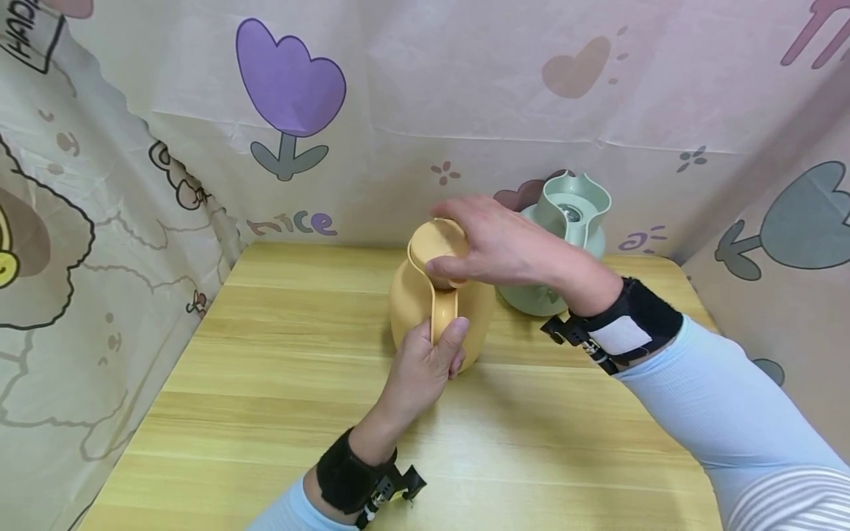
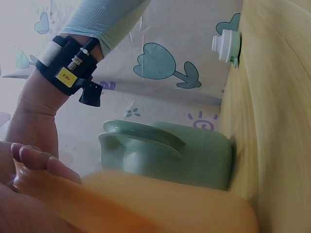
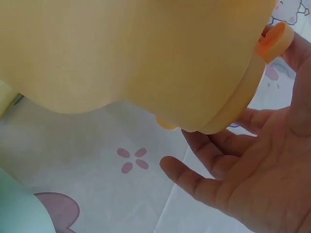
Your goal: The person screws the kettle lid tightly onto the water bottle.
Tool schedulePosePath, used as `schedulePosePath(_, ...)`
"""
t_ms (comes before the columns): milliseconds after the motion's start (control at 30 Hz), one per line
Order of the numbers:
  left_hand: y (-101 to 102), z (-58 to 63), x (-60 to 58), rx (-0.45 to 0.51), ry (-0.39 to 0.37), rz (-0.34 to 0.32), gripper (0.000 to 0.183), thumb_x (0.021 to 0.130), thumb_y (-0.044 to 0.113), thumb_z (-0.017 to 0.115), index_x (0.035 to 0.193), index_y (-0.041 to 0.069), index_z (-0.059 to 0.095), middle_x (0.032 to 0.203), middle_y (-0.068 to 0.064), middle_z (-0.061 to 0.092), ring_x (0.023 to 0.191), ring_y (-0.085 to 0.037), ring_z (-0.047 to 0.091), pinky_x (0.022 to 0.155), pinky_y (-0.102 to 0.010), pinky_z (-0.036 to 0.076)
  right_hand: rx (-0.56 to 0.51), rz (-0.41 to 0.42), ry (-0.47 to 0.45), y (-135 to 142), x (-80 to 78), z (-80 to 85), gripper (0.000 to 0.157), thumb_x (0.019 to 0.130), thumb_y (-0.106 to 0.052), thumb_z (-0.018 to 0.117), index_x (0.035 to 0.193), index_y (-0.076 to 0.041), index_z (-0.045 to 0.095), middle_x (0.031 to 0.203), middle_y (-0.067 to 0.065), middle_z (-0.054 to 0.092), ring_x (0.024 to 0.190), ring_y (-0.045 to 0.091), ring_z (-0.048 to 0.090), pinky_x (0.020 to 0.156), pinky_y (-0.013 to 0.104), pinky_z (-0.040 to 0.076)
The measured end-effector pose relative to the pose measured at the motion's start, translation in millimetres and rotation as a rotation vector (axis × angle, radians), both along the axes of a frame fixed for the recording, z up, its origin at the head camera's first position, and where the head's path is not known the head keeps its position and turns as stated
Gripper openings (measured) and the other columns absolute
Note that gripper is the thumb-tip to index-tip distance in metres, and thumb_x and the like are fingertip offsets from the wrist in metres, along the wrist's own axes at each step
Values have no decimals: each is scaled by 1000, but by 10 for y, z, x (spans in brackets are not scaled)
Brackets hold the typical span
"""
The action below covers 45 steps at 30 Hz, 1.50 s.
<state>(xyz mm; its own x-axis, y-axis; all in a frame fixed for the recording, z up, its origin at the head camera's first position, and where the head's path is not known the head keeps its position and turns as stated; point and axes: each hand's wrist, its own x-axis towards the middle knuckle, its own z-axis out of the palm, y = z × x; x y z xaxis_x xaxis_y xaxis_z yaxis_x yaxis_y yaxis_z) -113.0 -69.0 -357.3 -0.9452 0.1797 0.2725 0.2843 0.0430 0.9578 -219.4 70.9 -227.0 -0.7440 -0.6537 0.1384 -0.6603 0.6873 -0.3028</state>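
Observation:
A yellow vacuum jug point(image 1: 406, 302) stands upright on the table. Its round lid point(image 1: 434, 240) sits in the mouth. My left hand point(image 1: 425, 361) grips the jug's handle point(image 1: 445, 313), thumb lying along it; in the left wrist view the curled fingers point(image 2: 34, 158) wrap the handle. From above, my right hand point(image 1: 494, 243) holds the lid, thumb on the near side and fingers round the far side. The right wrist view has the right hand point(image 3: 257, 160) at the rim of the lid point(image 3: 238, 99), thumb by a small tab point(image 3: 279, 43).
Behind and right of the yellow jug stands a pale green jug point(image 1: 578, 214), its top uncovered, partly hidden by my right arm. A green and white stopper point(image 2: 228, 46) rests on the table point(image 2: 286, 121). A printed cloth point(image 1: 425, 88) hangs along the table's back edge.

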Motion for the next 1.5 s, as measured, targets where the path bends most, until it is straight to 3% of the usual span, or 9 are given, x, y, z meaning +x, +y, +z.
schedulePosePath(200, 0, -16, -9, -3, 8, -7, 40, 102, 34, 48, 70, 9, 51, 56, -7, 49, 50, -18, 44, 49, -28, 37, 0, -9, -11, 11, 0, -5, 72, 82, -61, 64, 137, -18, 46, 134, 3, 51, 125, 23, 42, 103, 45, 37)
schedulePosePath(467, -5, -24, -9, -2, 21, -10, 42, 102, 36, 47, 70, 9, 50, 56, -7, 48, 49, -18, 44, 48, -29, 39, -30, 26, -2, -27, -6, -8, 64, 83, -50, 67, 133, -14, 50, 127, 4, 55, 118, 21, 46, 100, 42, 39)
schedulePosePath(700, 1, -32, -11, 2, 23, -10, 41, 102, 35, 48, 70, 9, 50, 56, -7, 48, 49, -18, 43, 48, -27, 37, -11, -45, -17, -40, 1, -42, 70, 80, -69, 61, 127, -18, 54, 129, 7, 50, 120, 26, 44, 99, 46, 40)
schedulePosePath(867, 10, -16, -4, 8, 22, -15, 40, 102, 33, 48, 70, 9, 50, 55, -7, 48, 49, -17, 43, 48, -27, 36, -109, 66, -46, 73, -31, -53, 63, 86, -61, 60, 131, -17, 53, 130, 3, 51, 121, 20, 44, 102, 44, 38)
schedulePosePath(1000, 13, -11, -3, 3, 15, -16, 40, 102, 34, 48, 70, 10, 50, 56, -7, 48, 49, -17, 43, 48, -27, 36, -200, 187, -169, 233, -74, -55, 54, 92, -43, 62, 138, -21, 47, 135, -2, 50, 124, 15, 44, 104, 44, 37)
schedulePosePath(1167, 6, -16, 2, 6, 9, -14, 40, 102, 34, 48, 71, 9, 50, 56, -7, 48, 49, -17, 42, 48, -27, 36, -279, 241, -386, 362, -118, -73, 59, 93, -20, 64, 145, -26, 38, 138, -1, 49, 119, 15, 53, 101, 43, 42)
schedulePosePath(1267, 1, -26, 2, 5, 8, -9, 40, 102, 35, 49, 71, 9, 50, 56, -7, 48, 49, -17, 43, 48, -27, 36, -292, 260, -433, 378, -137, -104, 62, 92, -14, 65, 146, -23, 37, 135, 1, 52, 115, 15, 56, 99, 42, 45)
schedulePosePath(1367, -2, -32, 1, 1, 6, -4, 39, 102, 35, 49, 72, 9, 50, 56, -7, 48, 49, -17, 43, 48, -27, 36, -300, 237, -410, 369, -146, -141, 63, 90, -20, 69, 145, -22, 39, 132, 1, 53, 114, 15, 57, 97, 41, 47)
schedulePosePath(1500, -5, -31, 2, 0, 2, -3, 39, 101, 35, 49, 73, 9, 50, 57, -7, 48, 49, -17, 43, 48, -27, 36, -272, 163, -283, 348, -151, -175, 70, 83, -40, 75, 141, -23, 42, 133, -2, 48, 116, 16, 52, 98, 42, 46)
